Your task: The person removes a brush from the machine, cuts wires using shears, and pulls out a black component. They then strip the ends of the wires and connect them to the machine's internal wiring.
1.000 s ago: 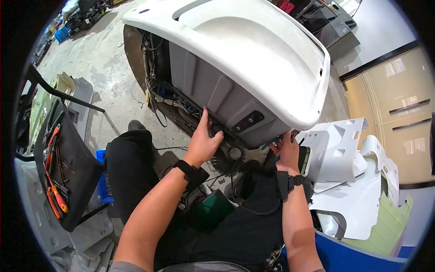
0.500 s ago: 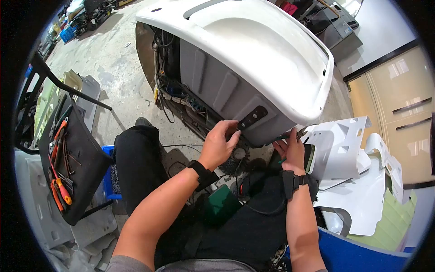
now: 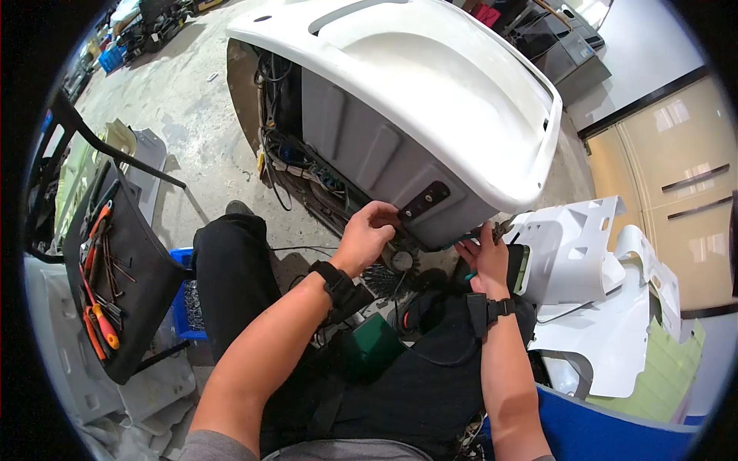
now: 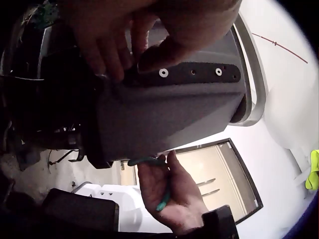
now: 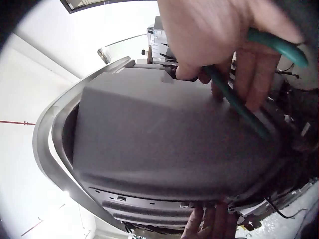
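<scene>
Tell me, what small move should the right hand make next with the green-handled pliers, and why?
Probably move the pliers' tip slightly further along the lower edge of the grey housing. The right hand grips the green-handled pliers against that edge, while the left hand touches the black bracket. What the tip reaches is hidden.

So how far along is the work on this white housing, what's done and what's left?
Done: white panels lie off to the side. In hand: the left hand fingers the black bracket, while the right hand grips green-handled pliers at the grey housing. Left: bracket fasteners remain, wiring hangs exposed.
</scene>
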`<action>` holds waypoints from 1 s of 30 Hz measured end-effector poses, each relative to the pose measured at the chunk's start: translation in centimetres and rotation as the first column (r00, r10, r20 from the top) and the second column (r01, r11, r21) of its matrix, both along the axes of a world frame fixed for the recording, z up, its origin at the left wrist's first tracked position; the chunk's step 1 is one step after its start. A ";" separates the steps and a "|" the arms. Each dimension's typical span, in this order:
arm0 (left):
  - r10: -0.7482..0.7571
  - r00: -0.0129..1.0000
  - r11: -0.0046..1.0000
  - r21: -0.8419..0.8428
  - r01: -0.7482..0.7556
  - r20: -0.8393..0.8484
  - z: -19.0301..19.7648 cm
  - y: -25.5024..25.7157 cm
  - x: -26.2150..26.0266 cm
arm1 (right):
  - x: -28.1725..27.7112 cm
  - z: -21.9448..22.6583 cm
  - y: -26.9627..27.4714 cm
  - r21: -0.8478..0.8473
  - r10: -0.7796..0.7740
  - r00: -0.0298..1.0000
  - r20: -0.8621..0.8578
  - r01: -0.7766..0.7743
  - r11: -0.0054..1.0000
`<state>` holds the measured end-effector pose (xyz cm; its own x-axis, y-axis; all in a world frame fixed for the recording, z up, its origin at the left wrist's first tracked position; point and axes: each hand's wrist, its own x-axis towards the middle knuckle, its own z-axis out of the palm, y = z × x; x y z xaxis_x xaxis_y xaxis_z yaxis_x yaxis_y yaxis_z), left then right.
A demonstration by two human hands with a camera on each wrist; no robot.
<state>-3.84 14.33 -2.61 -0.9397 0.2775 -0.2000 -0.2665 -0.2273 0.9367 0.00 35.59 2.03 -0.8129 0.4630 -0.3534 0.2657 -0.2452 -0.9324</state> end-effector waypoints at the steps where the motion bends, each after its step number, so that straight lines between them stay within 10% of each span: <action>1: -0.009 1.000 1.000 -0.022 0.008 -0.014 0.2 0.0 -0.1 | 0.0 0.0 0.0 0.001 0.001 1.000 0.013 -0.001 1.000; 30: 0.067 0.939 0.935 0.308 -0.177 0.337 1.5 1.5 1.6 | 0.0 -1.2 0.6 -0.052 -0.041 0.999 -0.019 0.040 0.998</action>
<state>-2.20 15.86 -1.08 -0.8729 0.2663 -0.4089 -0.4855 -0.5575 0.6734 0.03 36.23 0.85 -0.8011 0.4772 -0.3613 0.2356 -0.3036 -0.9232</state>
